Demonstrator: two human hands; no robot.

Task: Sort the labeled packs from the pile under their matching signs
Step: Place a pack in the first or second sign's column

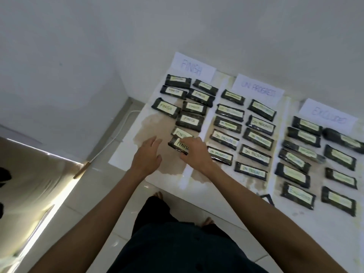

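Furthest left, a white cable [116, 134] ran along the tiled floor [94, 186] towards the foot of the white wall [78, 75]. Beside it a stained white sheet [128, 154] lay on the floor and carried all the packs.

Your left hand [146, 155] hovered above the sheet's near left part, fingers straight and slightly spread, holding nothing, just left of the held pack and not touching it.

The FINISH sign [192, 66] lay at the sheet's far left corner. Below it the FINISH packs [189, 122], dark wrappers with pale labels, lay in a loose double row that narrowed to a single file towards you.

At the near end of that file your right hand [194, 152] gripped one more pack marked FINISH [178, 145], fingers curled over its right end. This pack sat tilted and covered part of the last FINISH pack behind it; I could not tell whether it touched the sheet.

Further right, the ON PROGRESS sign [258, 89] headed the ON PROGRESS packs [258, 138], laid in two columns of five.

At the far right, the EXCLUDED sign [328, 116] topped the EXCLUDED packs [298, 195], also in two columns, their labels mostly too blurred to read.

You stood at the sheet's near edge in dark clothing [177, 249], toes showing on the tiles.
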